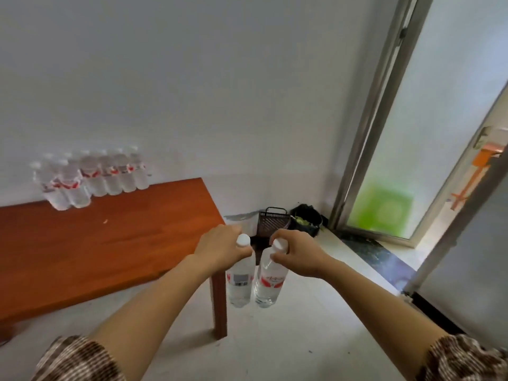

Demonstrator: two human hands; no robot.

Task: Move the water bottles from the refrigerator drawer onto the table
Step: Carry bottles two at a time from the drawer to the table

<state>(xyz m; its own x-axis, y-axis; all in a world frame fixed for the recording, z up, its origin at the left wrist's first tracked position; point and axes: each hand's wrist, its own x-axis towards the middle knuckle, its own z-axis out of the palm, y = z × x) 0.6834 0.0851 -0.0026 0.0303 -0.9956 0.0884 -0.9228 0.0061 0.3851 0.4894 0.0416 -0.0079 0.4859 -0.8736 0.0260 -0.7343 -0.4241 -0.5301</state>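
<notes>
My left hand (220, 247) grips the left bottle (239, 285) at its neck, my right hand (298, 257) the right bottle (269, 287); both look full, heavy, probably slick; table (110, 243) at ten o'clock

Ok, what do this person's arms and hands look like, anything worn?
The left hand and right hand are bare: no gloves, and no rings or watch show. The left sleeve and right sleeve are a mottled brown-and-cream fabric, ending near the elbows.
</notes>
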